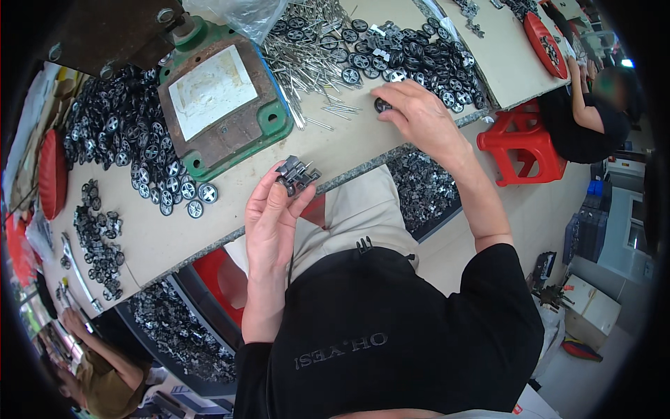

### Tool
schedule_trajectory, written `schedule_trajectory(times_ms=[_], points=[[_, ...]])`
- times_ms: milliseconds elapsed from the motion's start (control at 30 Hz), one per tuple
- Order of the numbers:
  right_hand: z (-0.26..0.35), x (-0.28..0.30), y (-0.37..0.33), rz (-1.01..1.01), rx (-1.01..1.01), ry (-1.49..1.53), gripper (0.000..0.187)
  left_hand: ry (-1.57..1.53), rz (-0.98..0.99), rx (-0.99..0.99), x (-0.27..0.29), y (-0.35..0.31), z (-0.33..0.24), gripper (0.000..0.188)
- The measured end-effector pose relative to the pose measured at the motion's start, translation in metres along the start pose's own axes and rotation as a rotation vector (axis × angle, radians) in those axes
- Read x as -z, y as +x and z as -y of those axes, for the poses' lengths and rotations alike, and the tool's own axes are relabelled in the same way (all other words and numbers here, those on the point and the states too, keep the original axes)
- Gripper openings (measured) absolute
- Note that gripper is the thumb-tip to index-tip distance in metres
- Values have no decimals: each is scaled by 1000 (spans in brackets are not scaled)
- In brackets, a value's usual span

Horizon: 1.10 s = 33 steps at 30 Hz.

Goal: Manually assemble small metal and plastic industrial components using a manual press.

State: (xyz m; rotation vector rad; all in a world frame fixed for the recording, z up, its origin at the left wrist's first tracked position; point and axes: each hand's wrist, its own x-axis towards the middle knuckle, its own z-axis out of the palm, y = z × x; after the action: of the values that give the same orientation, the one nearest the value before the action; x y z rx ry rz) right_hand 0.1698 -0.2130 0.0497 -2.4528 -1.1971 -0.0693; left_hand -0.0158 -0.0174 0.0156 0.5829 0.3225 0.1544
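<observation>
In the head view, the left hand (271, 218) pinches a small dark grey part (296, 173) between thumb and fingers, near the front edge of the table (340, 148); a thin bright pin seems to stick out of it, though I cannot tell how firmly it sits; the right hand (427, 120), over the tabletop, has thumb and forefinger closed on a black wheel (382, 105), near the pile of loose wheels (427, 61) and the scattered metal pins (301, 73); the green metal base (280, 130) stands farther left. I judge the grey part light and stiff, probably plastic, with thin projections that could snap; I would hold it by its broad sides, clear of the pin; the wheel looks light too, smooth and apt to roll, so I would pinch it gently across its rim.
</observation>
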Motion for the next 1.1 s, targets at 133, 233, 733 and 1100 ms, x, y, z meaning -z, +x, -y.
schedule_trajectory(times_ms=[133,233,733,1100], points=[[1,-2,2,36,15,-19,27,1,-15,0,0,-1,0,31],[8,0,1,-28,5,25,24,-11,5,7,-1,0,1,31],[29,-10,-11,20,-101,138,33,26,2,-3,-6,0,2,29],[70,-20,-21,130,-270,1206,25,68,12,0,-12,-1,6,30]])
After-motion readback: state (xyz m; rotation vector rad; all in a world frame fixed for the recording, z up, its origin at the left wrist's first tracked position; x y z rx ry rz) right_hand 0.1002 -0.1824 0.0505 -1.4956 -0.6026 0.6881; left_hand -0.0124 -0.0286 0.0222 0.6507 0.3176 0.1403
